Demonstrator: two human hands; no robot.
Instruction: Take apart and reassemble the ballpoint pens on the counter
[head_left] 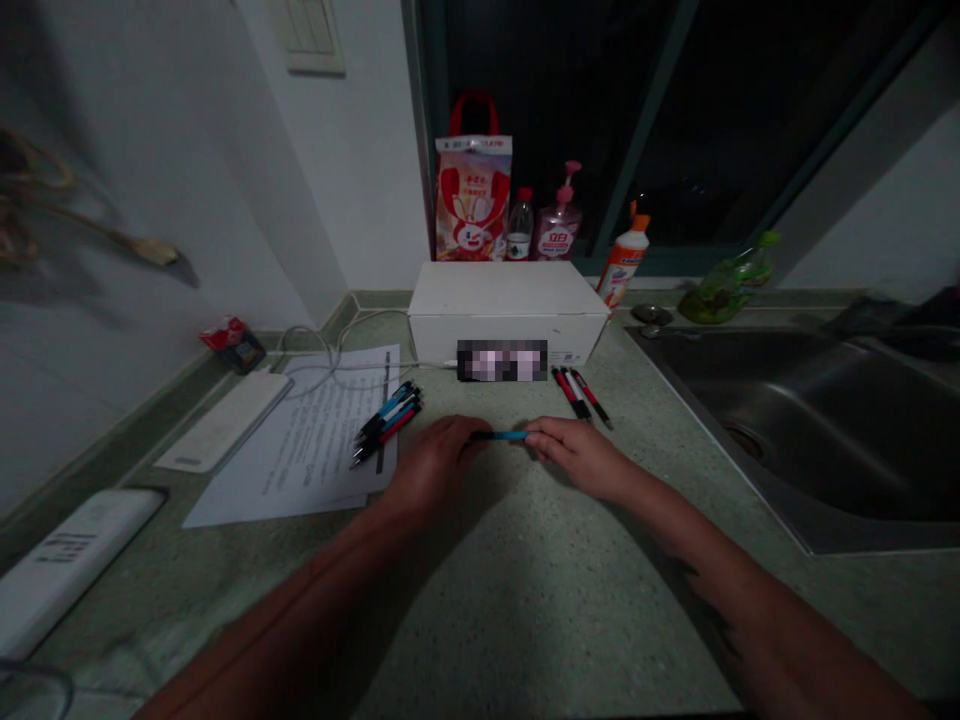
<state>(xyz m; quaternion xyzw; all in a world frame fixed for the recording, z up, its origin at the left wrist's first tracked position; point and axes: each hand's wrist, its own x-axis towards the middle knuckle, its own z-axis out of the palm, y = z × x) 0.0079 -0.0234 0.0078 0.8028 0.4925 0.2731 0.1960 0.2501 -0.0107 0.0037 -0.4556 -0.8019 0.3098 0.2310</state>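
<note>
The left hand (441, 455) and right hand (574, 450) pinch opposite ends of one pen (506, 436). Its slender, straight barrel shows blue and black sections.

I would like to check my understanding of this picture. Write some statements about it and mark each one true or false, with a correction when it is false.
1. The left hand and the right hand both hold the same blue pen. True.
2. The pile of pens lies inside the sink. False: it lies on the printed paper at the left.
3. The white box stands in front of the red-capped bottle. True.
4. The green bottle stands upright. False: it leans far over, behind the sink.
</note>
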